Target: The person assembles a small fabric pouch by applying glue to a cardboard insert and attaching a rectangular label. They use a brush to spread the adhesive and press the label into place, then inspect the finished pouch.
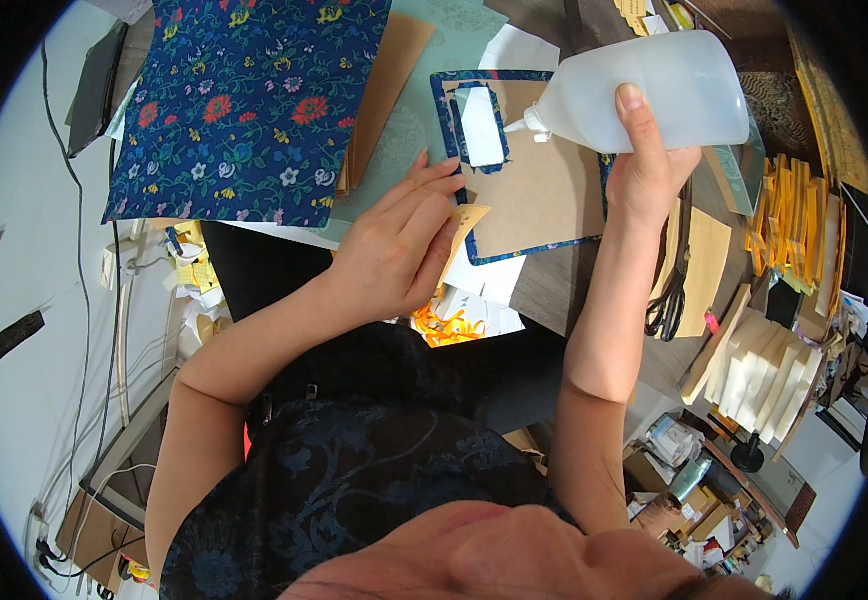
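My right hand (651, 170) is wrapped round a translucent white squeeze bottle (644, 95). The bottle lies nearly on its side, its narrow nozzle pointing left at the edge of a small window in a tan board (544, 205). Blue floral fabric (529, 248) is folded over the board's edges and round the window, where white shows. My left hand (394, 240) is closed at the board's left edge, fingertips by the fabric border. A small tan card (467, 228) sticks out between its thumb and fingers; the rest of the card is hidden.
A large blue floral sheet (244, 110) lies at the left over brown boards (379, 100) and a green mat (444, 50). Dark cords (669, 300) hang at the right, near orange-edged stacks (789, 220) and cream blocks (764, 375). Orange scraps (447, 325) show below the table edge.
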{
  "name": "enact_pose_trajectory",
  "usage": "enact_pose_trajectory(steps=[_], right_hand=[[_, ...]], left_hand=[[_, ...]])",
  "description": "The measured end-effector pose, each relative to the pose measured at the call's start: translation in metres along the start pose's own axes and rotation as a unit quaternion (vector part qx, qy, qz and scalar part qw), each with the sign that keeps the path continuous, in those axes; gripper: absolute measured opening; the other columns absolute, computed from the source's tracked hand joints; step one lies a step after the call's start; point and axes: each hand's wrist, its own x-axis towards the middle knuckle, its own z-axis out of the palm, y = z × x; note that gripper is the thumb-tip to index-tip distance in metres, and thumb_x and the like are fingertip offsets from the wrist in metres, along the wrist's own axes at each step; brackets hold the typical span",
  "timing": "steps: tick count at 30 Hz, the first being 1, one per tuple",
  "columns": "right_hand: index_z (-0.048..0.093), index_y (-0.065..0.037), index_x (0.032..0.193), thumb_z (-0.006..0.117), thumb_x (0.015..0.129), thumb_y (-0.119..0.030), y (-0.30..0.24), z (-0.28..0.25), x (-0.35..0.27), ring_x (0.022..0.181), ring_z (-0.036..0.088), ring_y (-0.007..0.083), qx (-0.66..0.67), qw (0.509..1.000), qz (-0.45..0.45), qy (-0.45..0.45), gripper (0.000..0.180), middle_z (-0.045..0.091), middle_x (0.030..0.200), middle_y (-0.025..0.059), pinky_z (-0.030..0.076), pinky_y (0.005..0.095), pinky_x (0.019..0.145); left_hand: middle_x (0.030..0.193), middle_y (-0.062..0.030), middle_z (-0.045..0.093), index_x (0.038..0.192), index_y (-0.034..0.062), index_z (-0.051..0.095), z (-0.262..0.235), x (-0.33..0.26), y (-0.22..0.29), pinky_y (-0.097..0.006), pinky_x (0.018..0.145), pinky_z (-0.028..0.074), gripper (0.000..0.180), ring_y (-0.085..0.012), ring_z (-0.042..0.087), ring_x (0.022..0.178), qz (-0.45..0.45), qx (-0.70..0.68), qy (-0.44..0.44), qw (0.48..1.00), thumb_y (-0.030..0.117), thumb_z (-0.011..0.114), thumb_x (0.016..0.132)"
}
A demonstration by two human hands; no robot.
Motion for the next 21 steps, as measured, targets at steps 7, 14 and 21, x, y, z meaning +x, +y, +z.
enact_pose_trajectory(steps=[7,14,21], right_hand=[[0.057,0.001,0.112,0.079,0.074,-0.014,0.004,0.004,0.0,0.094,0.061,0.0185,0.003,1.0,0.005,0.02,0.046,0.062,0.102,0.0098,0.048,0.0325,0.088],[0.053,0.002,0.117,0.077,0.076,-0.014,0.006,0.01,0.0,0.099,0.059,0.0186,-0.009,1.0,0.003,0.019,0.051,0.06,0.106,0.0104,0.045,0.0337,0.093],[0.053,0.001,0.116,0.078,0.075,-0.014,0.009,0.019,0.003,0.098,0.059,0.0187,0.014,0.999,-0.017,0.033,0.05,0.06,0.106,0.0103,0.045,0.0342,0.093]], left_hand=[[0.108,-0.0265,0.059,0.087,-0.0042,0.052,0.0,0.0,0.0,-0.051,0.104,0.038,0.006,-0.0401,0.055,0.113,0.0,0.005,-0.002,1.0,0.0,0.055,0.083],[0.108,-0.0263,0.058,0.086,-0.0042,0.051,0.0,0.0,0.0,-0.051,0.104,0.038,0.006,-0.0404,0.054,0.114,0.001,-0.002,0.001,1.0,0.0,0.055,0.084],[0.11,-0.0251,0.059,0.091,-0.0062,0.053,0.001,-0.001,0.0,-0.053,0.105,0.036,0.007,-0.0399,0.053,0.117,-0.007,-0.012,0.001,1.0,-0.001,0.052,0.086]])
